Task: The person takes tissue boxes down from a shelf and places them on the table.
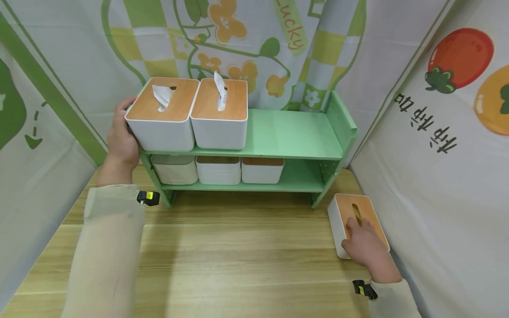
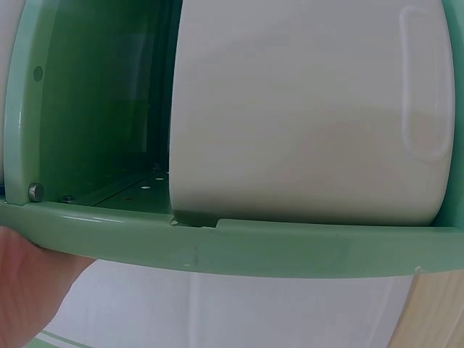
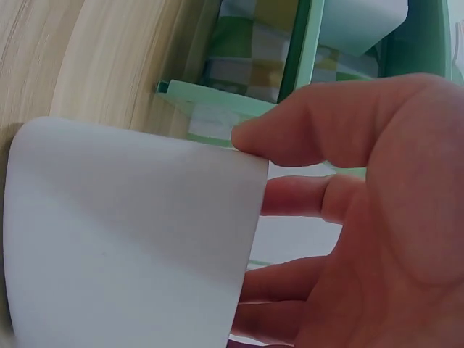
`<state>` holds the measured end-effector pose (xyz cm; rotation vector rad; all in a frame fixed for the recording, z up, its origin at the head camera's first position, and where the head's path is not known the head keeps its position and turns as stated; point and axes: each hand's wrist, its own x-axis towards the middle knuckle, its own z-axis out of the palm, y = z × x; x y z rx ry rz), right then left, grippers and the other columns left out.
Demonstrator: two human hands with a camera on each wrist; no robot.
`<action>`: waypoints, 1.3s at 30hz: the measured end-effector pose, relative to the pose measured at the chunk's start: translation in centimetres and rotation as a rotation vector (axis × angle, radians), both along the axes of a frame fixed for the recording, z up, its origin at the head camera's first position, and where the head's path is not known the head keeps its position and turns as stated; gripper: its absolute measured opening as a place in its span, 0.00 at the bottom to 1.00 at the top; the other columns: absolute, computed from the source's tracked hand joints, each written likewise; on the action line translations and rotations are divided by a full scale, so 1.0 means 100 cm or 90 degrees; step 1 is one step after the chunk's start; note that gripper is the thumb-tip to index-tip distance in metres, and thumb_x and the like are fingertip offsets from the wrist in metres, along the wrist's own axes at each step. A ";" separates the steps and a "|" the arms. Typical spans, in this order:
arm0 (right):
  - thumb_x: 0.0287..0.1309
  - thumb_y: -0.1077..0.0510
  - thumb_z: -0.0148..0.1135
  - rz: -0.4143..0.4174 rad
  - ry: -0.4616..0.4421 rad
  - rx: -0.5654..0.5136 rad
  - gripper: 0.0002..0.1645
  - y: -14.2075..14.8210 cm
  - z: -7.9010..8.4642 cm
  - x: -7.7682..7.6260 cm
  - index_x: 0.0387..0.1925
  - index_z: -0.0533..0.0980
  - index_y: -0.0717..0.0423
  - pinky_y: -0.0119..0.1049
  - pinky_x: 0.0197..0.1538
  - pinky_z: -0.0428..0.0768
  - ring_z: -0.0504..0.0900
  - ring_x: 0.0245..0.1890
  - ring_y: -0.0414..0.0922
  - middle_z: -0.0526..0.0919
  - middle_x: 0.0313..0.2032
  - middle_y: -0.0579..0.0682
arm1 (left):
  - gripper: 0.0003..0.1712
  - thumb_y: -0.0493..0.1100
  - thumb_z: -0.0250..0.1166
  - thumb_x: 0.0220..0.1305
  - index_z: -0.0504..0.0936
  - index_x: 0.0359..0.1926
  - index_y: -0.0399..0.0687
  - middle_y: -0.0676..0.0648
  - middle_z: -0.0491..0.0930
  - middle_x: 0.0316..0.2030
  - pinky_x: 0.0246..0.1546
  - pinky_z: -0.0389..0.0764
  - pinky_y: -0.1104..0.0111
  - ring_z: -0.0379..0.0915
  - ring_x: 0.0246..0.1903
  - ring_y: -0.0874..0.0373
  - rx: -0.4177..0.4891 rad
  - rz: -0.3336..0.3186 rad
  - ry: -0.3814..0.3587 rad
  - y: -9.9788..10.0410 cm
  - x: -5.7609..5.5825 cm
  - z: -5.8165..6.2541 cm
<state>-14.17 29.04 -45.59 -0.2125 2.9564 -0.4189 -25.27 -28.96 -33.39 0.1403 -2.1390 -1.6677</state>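
Note:
On the right of the table, my right hand (image 1: 363, 245) holds a white tissue box (image 1: 337, 227) with a wooden lid. Its thumb is at the lid's left edge, and its fingers lie over the lid near the slot. The right wrist view shows the thumb tip at the rim of the white wall (image 3: 138, 232). At the left end of a green two-tier shelf (image 1: 294, 132), my left hand (image 1: 122, 143) rests along the outer side, beside a wide tissue box (image 1: 163, 134). In the left wrist view that hand (image 2: 32, 290) shows partly, against the green side panel (image 2: 239, 250).
A narrower tissue box (image 1: 220, 134) stands beside the wide one on the top tier. Below sit a cream box (image 1: 175, 172) and two white boxes, one a white box (image 1: 260, 173) with a wooden lid. Printed cloth walls (image 1: 417, 176) enclose the wooden table (image 1: 238, 247).

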 end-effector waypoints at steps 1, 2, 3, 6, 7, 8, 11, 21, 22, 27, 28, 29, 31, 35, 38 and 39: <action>0.54 0.60 0.59 -0.001 0.000 -0.001 0.19 0.001 0.000 -0.001 0.46 0.67 0.63 0.46 0.29 0.69 0.66 0.37 0.59 0.66 0.40 0.65 | 0.31 0.63 0.25 0.75 0.62 0.72 0.78 0.53 0.58 0.73 0.57 0.61 0.63 0.58 0.63 0.53 0.007 -0.003 0.001 0.000 0.000 0.000; 0.54 0.60 0.59 0.000 -0.001 -0.003 0.19 0.003 -0.001 -0.001 0.46 0.67 0.63 0.46 0.29 0.69 0.66 0.37 0.58 0.66 0.40 0.65 | 0.31 0.63 0.25 0.75 0.61 0.72 0.77 0.53 0.58 0.73 0.57 0.60 0.63 0.58 0.63 0.53 0.009 -0.004 0.002 0.000 -0.001 -0.001; 0.54 0.60 0.59 -0.001 -0.001 -0.006 0.19 0.004 -0.001 -0.002 0.46 0.67 0.63 0.46 0.29 0.69 0.66 0.37 0.58 0.66 0.40 0.65 | 0.32 0.63 0.24 0.75 0.61 0.72 0.77 0.52 0.58 0.73 0.57 0.61 0.63 0.58 0.63 0.53 0.009 -0.004 0.004 0.000 -0.001 -0.001; 0.53 0.60 0.60 -0.002 0.006 -0.016 0.20 0.008 -0.002 -0.003 0.47 0.68 0.64 0.46 0.29 0.69 0.66 0.37 0.59 0.66 0.42 0.66 | 0.32 0.62 0.24 0.75 0.61 0.72 0.77 0.53 0.58 0.73 0.57 0.61 0.64 0.58 0.63 0.54 0.013 -0.005 0.006 0.000 -0.002 -0.001; 0.53 0.60 0.60 -0.002 0.009 -0.018 0.20 0.009 -0.003 -0.004 0.47 0.68 0.64 0.47 0.30 0.70 0.66 0.37 0.59 0.66 0.42 0.66 | 0.32 0.62 0.24 0.75 0.61 0.72 0.77 0.53 0.57 0.73 0.57 0.60 0.64 0.57 0.63 0.54 0.012 -0.005 0.007 0.000 -0.002 -0.001; 0.53 0.60 0.60 -0.002 0.011 -0.021 0.21 0.010 -0.003 -0.005 0.48 0.69 0.64 0.47 0.30 0.70 0.67 0.37 0.59 0.66 0.42 0.67 | 0.32 0.62 0.24 0.75 0.61 0.72 0.77 0.53 0.58 0.73 0.57 0.60 0.64 0.58 0.63 0.54 0.009 -0.004 0.008 0.000 -0.002 -0.001; 0.53 0.60 0.61 -0.004 0.021 -0.023 0.22 0.014 -0.004 -0.006 0.49 0.69 0.65 0.49 0.31 0.71 0.67 0.38 0.60 0.66 0.44 0.68 | 0.32 0.62 0.24 0.75 0.61 0.72 0.77 0.53 0.58 0.73 0.57 0.60 0.64 0.58 0.63 0.54 0.005 -0.004 0.010 -0.001 -0.001 -0.002; 0.54 0.60 0.62 -0.019 0.015 -0.028 0.24 0.023 -0.005 -0.011 0.51 0.69 0.66 0.51 0.33 0.73 0.68 0.41 0.61 0.66 0.48 0.71 | 0.32 0.63 0.24 0.75 0.62 0.72 0.77 0.53 0.58 0.73 0.58 0.59 0.64 0.58 0.63 0.54 0.011 -0.002 0.009 0.000 -0.002 -0.002; 0.54 0.60 0.62 -0.021 0.012 -0.029 0.24 0.024 -0.005 -0.011 0.52 0.69 0.66 0.51 0.33 0.73 0.68 0.41 0.61 0.66 0.49 0.71 | 0.32 0.63 0.24 0.75 0.62 0.72 0.77 0.53 0.59 0.73 0.58 0.60 0.64 0.58 0.63 0.54 0.008 0.000 0.010 0.000 -0.002 -0.002; 0.55 0.60 0.62 -0.026 0.012 -0.028 0.26 0.027 -0.006 -0.013 0.54 0.69 0.67 0.49 0.32 0.72 0.67 0.42 0.60 0.65 0.49 0.70 | 0.32 0.63 0.25 0.74 0.62 0.72 0.78 0.54 0.58 0.73 0.59 0.59 0.63 0.58 0.63 0.54 0.016 -0.004 0.009 0.001 -0.002 -0.001; 0.55 0.60 0.62 -0.027 0.016 -0.029 0.26 0.028 -0.007 -0.013 0.54 0.69 0.67 0.49 0.32 0.72 0.67 0.42 0.60 0.65 0.49 0.70 | 0.32 0.63 0.25 0.74 0.62 0.72 0.77 0.54 0.58 0.73 0.59 0.59 0.63 0.58 0.63 0.54 0.016 -0.004 0.009 0.001 -0.001 -0.001; 0.55 0.60 0.62 -0.027 0.020 -0.029 0.26 0.029 -0.007 -0.014 0.53 0.69 0.67 0.50 0.33 0.72 0.68 0.42 0.60 0.65 0.49 0.70 | 0.32 0.63 0.25 0.74 0.62 0.72 0.77 0.54 0.58 0.73 0.59 0.59 0.63 0.57 0.63 0.54 0.017 -0.005 0.009 0.001 -0.001 -0.001; 0.54 0.60 0.62 -0.026 0.027 -0.030 0.25 0.031 -0.007 -0.014 0.53 0.70 0.67 0.50 0.32 0.73 0.68 0.41 0.60 0.66 0.49 0.70 | 0.32 0.63 0.24 0.75 0.61 0.72 0.77 0.54 0.58 0.73 0.59 0.59 0.63 0.58 0.63 0.54 0.014 -0.006 0.010 0.001 -0.001 -0.001; 0.54 0.61 0.61 -0.023 0.034 -0.038 0.24 0.033 -0.007 -0.013 0.52 0.70 0.67 0.52 0.33 0.73 0.70 0.41 0.62 0.65 0.50 0.72 | 0.32 0.63 0.24 0.75 0.61 0.73 0.75 0.54 0.58 0.73 0.59 0.60 0.63 0.57 0.63 0.54 0.019 -0.010 0.013 0.001 -0.001 -0.001; 0.54 0.61 0.61 -0.019 0.034 -0.045 0.24 0.035 -0.007 -0.013 0.52 0.70 0.67 0.54 0.35 0.73 0.69 0.43 0.64 0.65 0.50 0.73 | 0.32 0.63 0.25 0.75 0.61 0.73 0.74 0.54 0.57 0.73 0.59 0.59 0.63 0.57 0.64 0.54 0.031 -0.011 0.012 0.001 -0.001 -0.001; 0.54 0.61 0.61 -0.017 0.034 -0.046 0.24 0.035 -0.007 -0.013 0.52 0.70 0.67 0.54 0.36 0.73 0.69 0.43 0.64 0.65 0.50 0.73 | 0.32 0.62 0.25 0.75 0.61 0.73 0.74 0.54 0.57 0.73 0.60 0.59 0.64 0.57 0.64 0.54 0.034 -0.011 0.011 0.002 -0.001 -0.001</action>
